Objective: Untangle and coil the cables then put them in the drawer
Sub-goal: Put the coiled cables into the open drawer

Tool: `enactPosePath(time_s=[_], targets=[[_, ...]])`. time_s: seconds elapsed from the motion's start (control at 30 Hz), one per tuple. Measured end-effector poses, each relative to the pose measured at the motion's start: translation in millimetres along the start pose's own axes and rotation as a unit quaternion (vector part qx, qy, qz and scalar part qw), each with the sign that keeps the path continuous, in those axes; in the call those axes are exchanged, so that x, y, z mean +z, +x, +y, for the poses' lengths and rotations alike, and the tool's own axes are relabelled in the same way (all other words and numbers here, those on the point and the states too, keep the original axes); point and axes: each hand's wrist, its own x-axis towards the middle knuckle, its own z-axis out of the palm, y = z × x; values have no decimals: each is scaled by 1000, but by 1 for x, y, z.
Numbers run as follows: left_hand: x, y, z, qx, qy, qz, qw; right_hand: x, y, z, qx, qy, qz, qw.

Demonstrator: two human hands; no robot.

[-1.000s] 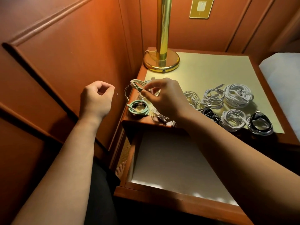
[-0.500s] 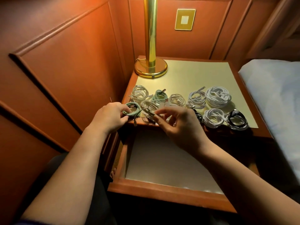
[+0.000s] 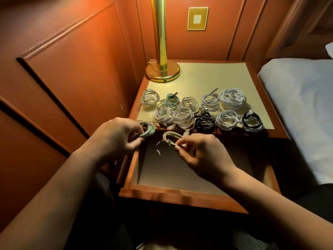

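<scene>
Over the open drawer [image 3: 180, 193], nearest me, both hands are busy and the drawer floor looks bare as far as I can see. My left hand [image 3: 119, 137] has fingers and thumb curled round a mint green coil [image 3: 148, 131] at the drawer's back left corner, right at the desk's front edge. My right hand [image 3: 201, 153] pinches a cream coil [image 3: 170, 138] by its near side; it hangs above the drawer interior, with a loose dark-tipped tail [image 3: 157, 147] trailing down to the left. The two coils sit near each other but I can't tell if they're linked.

Past the hands, on the desk [image 3: 266, 131], the remaining coils sit on a pale mat [image 3: 207, 76] in two rough rows. Front row: two white coils [image 3: 173, 116] overlapping, a black coil [image 3: 205, 121], a white coil [image 3: 227, 120], another black coil [image 3: 252, 121]. Back row: a white coil [image 3: 150, 99], a green coil [image 3: 172, 100], two more pale ones, then a large white coil [image 3: 232, 98] at the right. All look already wound.

Farthest back, a brass lamp [image 3: 162, 69] on the desk's rear left, a wall plate [image 3: 197, 18] above, and a bed [image 3: 297, 105] to the right.

My read: untangling and coiling look mostly finished; stowing is the step in hand. Next: lower both coils to the drawer floor and let go. Tuck that tail in first, or the cream coil may unwind. Place them toward a back corner to leave room for the others.
</scene>
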Motion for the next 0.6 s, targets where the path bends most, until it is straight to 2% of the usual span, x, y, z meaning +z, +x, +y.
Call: enactPosePath(time_s=[0.1, 0.23, 0.43, 0.53, 0.6], targets=[[12, -7, 18, 46, 50, -92, 993, 11, -12, 8, 20, 0, -46, 999], [49, 3, 26, 74, 139, -244, 957, 27, -21, 19, 51, -56, -133, 988], [97, 24, 24, 99, 224, -337, 909, 55, -20, 36, 80, -125, -245, 958], [111, 33, 23, 116, 219, -380, 891, 67, -12, 39, 83, -113, -319, 937], [119, 39, 22, 117, 204, -439, 867, 76, -7, 38, 77, -117, -375, 916]])
